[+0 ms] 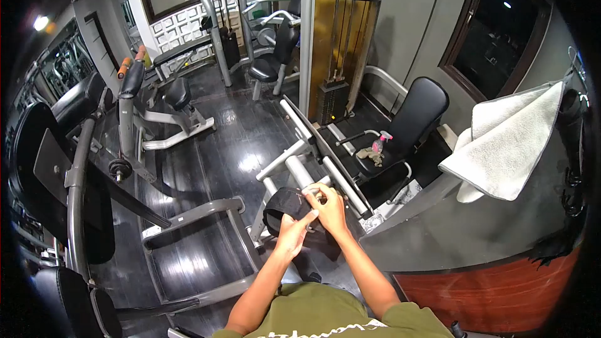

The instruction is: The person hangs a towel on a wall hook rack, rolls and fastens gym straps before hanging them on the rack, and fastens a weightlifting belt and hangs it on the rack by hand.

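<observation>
A black, rounded item, like a wide band or strap curled into a loop, is held in front of me at about waist height. My left hand grips its near lower edge, thumb lying across toward the other hand. At its right end, my right hand has curled fingers closed on the edge, and the fingertips of both hands nearly meet there. Part of the item is hidden behind my fingers. Just beyond the hands is a grey tube of a leg-press-like machine frame.
A weight-stack machine stands ahead, its black seat bearing a pink spray bottle and a cloth. A white towel hangs at right above a curved grey counter. Grey machine frames stand left on dark flooring.
</observation>
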